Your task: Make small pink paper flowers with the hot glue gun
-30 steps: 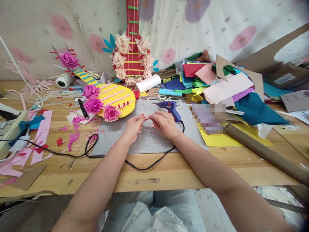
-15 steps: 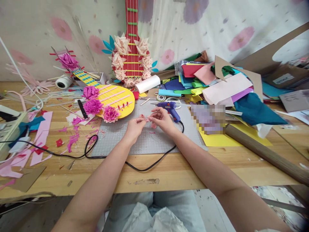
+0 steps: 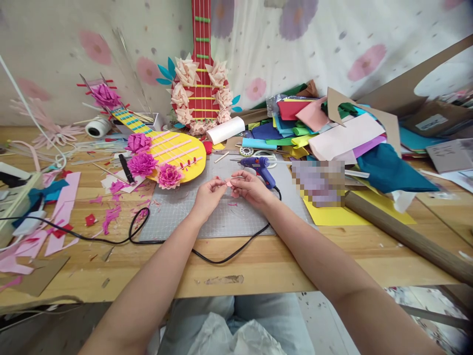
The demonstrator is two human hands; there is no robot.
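My left hand [image 3: 209, 198] and my right hand [image 3: 252, 189] meet above a grey cutting mat [image 3: 221, 222], fingertips pinched close together. Between them is a small piece of pink paper [image 3: 229, 184], mostly covered by the fingers. Both hands are closed on it. Just beyond my right hand lies a blue glue gun [image 3: 260, 165] on the mat, its nozzle to the left. Left of the hands, the yellow paper guitar [image 3: 194, 153] with magenta paper flowers [image 3: 170, 175] rests on the table.
A red guitar [image 3: 201, 96] with pale paper roses leans against the back curtain. Colored paper [image 3: 347, 138] is heaped at the right, beside a brown tube [image 3: 399, 231]. A black cord [image 3: 229, 260] loops across the front. Pink scraps [image 3: 111, 217] lie at left.
My right hand's fingers have shifted slightly and curled lower around the pink paper. My left hand stays nearly in place. The view has tilted a little.
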